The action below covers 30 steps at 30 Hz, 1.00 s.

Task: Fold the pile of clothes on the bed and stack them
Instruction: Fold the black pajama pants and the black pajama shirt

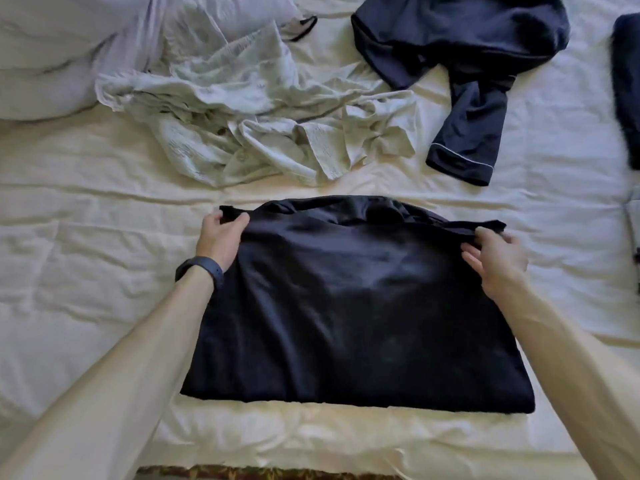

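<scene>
A dark navy garment [353, 306] lies spread flat on the white bed [86, 237] in front of me, partly folded into a rough rectangle. My left hand [221, 237] pinches its far left corner between thumb and fingers. My right hand [495, 258] grips the far right corner. A crumpled pale green-white garment [249, 109] lies behind it. Another navy garment with white piping [464, 64] is heaped at the back right, one sleeve trailing toward me.
A white pillow or duvet [52, 53] bulges at the back left. More dark fabric [628, 91] shows at the right edge. The bed's near edge runs along the bottom, with patterned carpet [259, 474] below it.
</scene>
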Available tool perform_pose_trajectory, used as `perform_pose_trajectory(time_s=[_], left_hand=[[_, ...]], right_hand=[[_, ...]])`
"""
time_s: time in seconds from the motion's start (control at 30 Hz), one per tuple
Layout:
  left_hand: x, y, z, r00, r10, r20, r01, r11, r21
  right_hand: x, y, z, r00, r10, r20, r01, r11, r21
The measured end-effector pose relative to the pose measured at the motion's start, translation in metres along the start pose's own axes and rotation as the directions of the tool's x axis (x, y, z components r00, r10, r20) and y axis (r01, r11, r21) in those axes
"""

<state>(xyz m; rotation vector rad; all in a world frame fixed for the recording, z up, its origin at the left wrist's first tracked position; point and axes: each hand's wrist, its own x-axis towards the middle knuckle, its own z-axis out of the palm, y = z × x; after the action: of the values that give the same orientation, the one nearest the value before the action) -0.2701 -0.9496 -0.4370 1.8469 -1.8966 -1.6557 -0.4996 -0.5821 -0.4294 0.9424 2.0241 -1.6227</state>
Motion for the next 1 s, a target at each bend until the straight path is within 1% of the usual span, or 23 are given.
perform_pose_trajectory(time_s=[0.03,0.07,0.1,0.13,0.17,0.2,0.23,0.27,0.3,0.33,0.37,0.4,0.47,0.5,0.57,0.63,0.7,0.73,0.8,0.9,0.93,0.97,1.0], left_hand=[[-0.002,-0.002,0.003,0.999,0.017,0.035,-0.02,0.997,0.08],[-0.004,-0.006,0.005,0.998,0.051,0.046,-0.058,0.986,0.157],[-0.007,-0.009,0.006,0.993,0.112,0.034,-0.117,0.963,0.243],[-0.008,-0.01,0.007,0.983,0.183,0.004,-0.173,0.926,0.335],[-0.007,-0.01,0.007,0.969,0.244,-0.046,-0.204,0.889,0.411],[-0.005,-0.009,0.006,0.957,0.269,-0.112,-0.193,0.873,0.448],[-0.002,-0.009,0.006,0.953,0.244,-0.179,-0.145,0.888,0.436],[0.001,-0.008,0.005,0.958,0.171,-0.228,-0.073,0.92,0.385],[0.004,-0.008,0.005,0.967,0.078,-0.244,0.008,0.943,0.333],[0.005,-0.008,0.004,0.973,0.007,-0.232,0.07,0.945,0.32],[0.006,-0.007,0.004,0.977,-0.035,-0.21,0.105,0.937,0.334],[0.006,-0.005,0.003,0.98,-0.05,-0.195,0.116,0.93,0.348],[0.008,0.001,0.002,0.98,-0.02,-0.196,0.081,0.946,0.313],[0.008,0.005,0.002,0.977,0.006,-0.214,0.054,0.961,0.272],[0.007,0.014,0.001,0.961,0.046,-0.273,-0.006,0.989,0.146],[0.006,0.022,-0.002,0.946,0.053,-0.32,-0.039,0.998,0.05],[0.008,0.025,-0.006,0.936,0.063,-0.346,-0.05,0.998,0.047],[0.011,0.024,-0.009,0.931,0.072,-0.357,-0.054,0.997,0.061],[0.019,0.023,-0.01,0.931,0.068,-0.359,-0.04,0.995,0.087],[0.027,0.02,-0.007,0.968,0.046,-0.247,0.0,0.983,0.182],[0.028,0.018,-0.004,0.975,0.03,-0.22,0.022,0.973,0.23],[0.029,0.016,-0.001,0.972,0.036,-0.233,0.036,0.953,0.301],[0.026,0.016,0.004,0.958,0.092,-0.272,0.024,0.919,0.394]], right_hand=[[0.001,0.001,-0.002,0.999,-0.037,0.039,0.041,0.994,-0.101],[-0.001,0.002,-0.006,0.993,-0.089,0.073,0.104,0.966,-0.237],[-0.002,0.003,-0.01,0.982,-0.159,0.1,0.185,0.905,-0.382],[0.0,0.003,-0.014,0.965,-0.235,0.119,0.263,0.821,-0.507],[0.002,0.001,-0.015,0.945,-0.304,0.123,0.315,0.739,-0.595],[0.006,-0.001,-0.017,0.93,-0.35,0.108,0.332,0.679,-0.655],[0.01,-0.003,-0.016,0.926,-0.367,0.09,0.323,0.643,-0.695],[0.015,-0.006,-0.014,0.934,-0.349,0.071,0.29,0.629,-0.722],[0.02,-0.008,-0.012,0.949,-0.311,0.047,0.241,0.624,-0.743],[0.026,-0.01,-0.011,0.964,-0.266,0.024,0.191,0.624,-0.758],[0.031,-0.012,-0.01,0.976,-0.218,0.009,0.149,0.638,-0.755],[0.036,-0.015,-0.01,0.986,-0.168,0.011,0.124,0.681,-0.722],[0.044,-0.021,-0.008,0.993,-0.094,0.075,0.12,0.772,-0.624],[0.046,-0.024,-0.008,0.988,-0.104,0.112,0.151,0.782,-0.605],[0.049,-0.029,-0.009,0.97,-0.19,0.149,0.241,0.794,-0.559],[0.049,-0.035,-0.008,0.946,-0.287,0.147,0.323,0.837,-0.443],[0.051,-0.039,-0.006,0.928,-0.351,0.124,0.372,0.863,-0.342],[0.053,-0.04,-0.005,0.925,-0.363,0.111,0.379,0.866,-0.325],[0.061,-0.039,-0.002,0.927,-0.354,0.123,0.374,0.865,-0.334],[0.069,-0.034,0.005,0.945,-0.287,0.158,0.327,0.832,-0.447],[0.067,-0.032,0.007,0.949,-0.287,0.134,0.315,0.81,-0.495],[0.064,-0.031,0.008,0.945,-0.313,0.1,0.314,0.773,-0.55],[0.058,-0.029,0.011,0.928,-0.364,0.076,0.331,0.714,-0.616]])
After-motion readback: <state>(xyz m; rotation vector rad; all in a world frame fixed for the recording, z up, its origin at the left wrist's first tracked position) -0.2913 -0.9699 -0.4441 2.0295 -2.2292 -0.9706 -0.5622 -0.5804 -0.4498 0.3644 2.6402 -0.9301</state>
